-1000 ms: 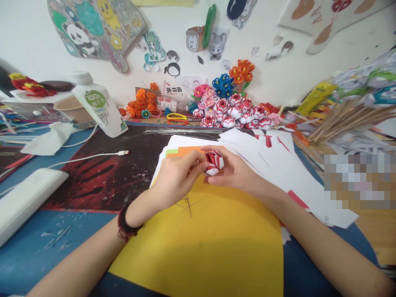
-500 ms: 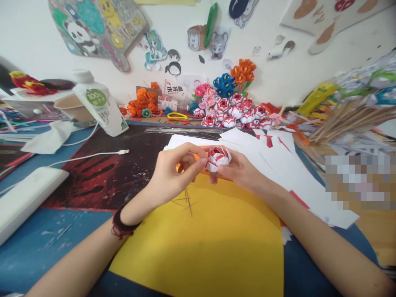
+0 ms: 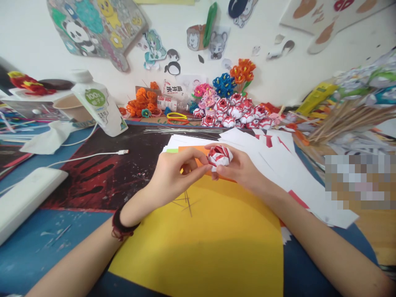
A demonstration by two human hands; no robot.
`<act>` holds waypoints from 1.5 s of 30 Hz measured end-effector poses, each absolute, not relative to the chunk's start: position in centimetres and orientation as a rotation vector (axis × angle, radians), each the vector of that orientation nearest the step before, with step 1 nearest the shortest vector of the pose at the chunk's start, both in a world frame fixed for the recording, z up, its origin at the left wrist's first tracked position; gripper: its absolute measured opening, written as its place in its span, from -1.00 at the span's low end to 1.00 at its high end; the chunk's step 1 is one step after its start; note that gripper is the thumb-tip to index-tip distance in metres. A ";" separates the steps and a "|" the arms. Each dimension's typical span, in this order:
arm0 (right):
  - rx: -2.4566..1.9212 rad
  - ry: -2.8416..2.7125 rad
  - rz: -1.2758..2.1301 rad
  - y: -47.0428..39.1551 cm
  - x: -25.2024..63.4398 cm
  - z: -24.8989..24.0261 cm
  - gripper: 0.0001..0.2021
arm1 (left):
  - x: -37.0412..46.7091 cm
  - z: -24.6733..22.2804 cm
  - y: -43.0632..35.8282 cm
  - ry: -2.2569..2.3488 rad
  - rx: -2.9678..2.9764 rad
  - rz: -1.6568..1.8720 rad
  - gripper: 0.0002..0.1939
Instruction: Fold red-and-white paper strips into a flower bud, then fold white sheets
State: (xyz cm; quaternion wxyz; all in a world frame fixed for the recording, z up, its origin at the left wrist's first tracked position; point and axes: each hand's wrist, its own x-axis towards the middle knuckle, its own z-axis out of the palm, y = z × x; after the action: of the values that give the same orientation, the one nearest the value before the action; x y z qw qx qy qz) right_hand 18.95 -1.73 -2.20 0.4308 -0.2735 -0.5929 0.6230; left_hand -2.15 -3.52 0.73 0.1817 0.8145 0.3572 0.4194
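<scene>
And now the red-and-white folded-paper flower [image 3: 220, 156] sits in the right hand [image 3: 239, 167], between thumb and curled fingers; the left hand [image 3: 176, 175], thumb and forefinger nearly meeting, pinches the flower's nearer edge!

Blue tabletop [image 3: 74, 231] beneath dark mat [image 3: 123, 177], yellow sheet [image 3: 210, 239]

The left forearm [image 3: 83, 247] is slanting inward from lower left, the right forearm [image 3: 309, 225] from lower right. The left hand [image 3: 173, 177] is holding a thumb-and-forefinger pinch; the right hand [image 3: 243, 167] is cupping opposite, its thumb [image 3: 223, 170] lying in front.
</scene>
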 end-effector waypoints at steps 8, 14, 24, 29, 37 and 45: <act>-0.741 -1.459 1.505 -1.8 18.8 -2.0 -0.50 | -2.0 0.0 -3.5 1.050 2.712 1.396 -0.95; -0.741 -1.524 1.310 -2.3 18.4 -2.1 -0.51 | -1.9 -2.0 -3.5 0.971 3.012 1.604 -0.89; -0.710 -1.441 1.454 -2.2 18.8 -1.7 -0.49 | -0.9 1.4 -4.0 0.902 1.783 1.085 -0.81; -0.716 -1.452 1.443 -2.3 18.8 -1.7 -0.47 | -0.8 1.0 -3.8 0.868 1.565 1.066 -0.76; -0.720 -1.469 1.408 -2.6 18.8 -1.7 -0.47 | -0.9 0.4 -4.0 0.931 1.647 1.165 -0.78; -0.716 -1.460 1.419 -2.5 18.5 -1.9 -0.46 | -0.4 -0.2 -5.0 1.097 2.223 1.322 -0.92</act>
State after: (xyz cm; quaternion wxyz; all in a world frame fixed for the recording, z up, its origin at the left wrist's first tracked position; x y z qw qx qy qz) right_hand 18.45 -2.47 -1.90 0.4721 -0.2925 -0.5962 0.5797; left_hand -0.39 -5.03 -0.15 0.1655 0.7803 0.3851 0.4642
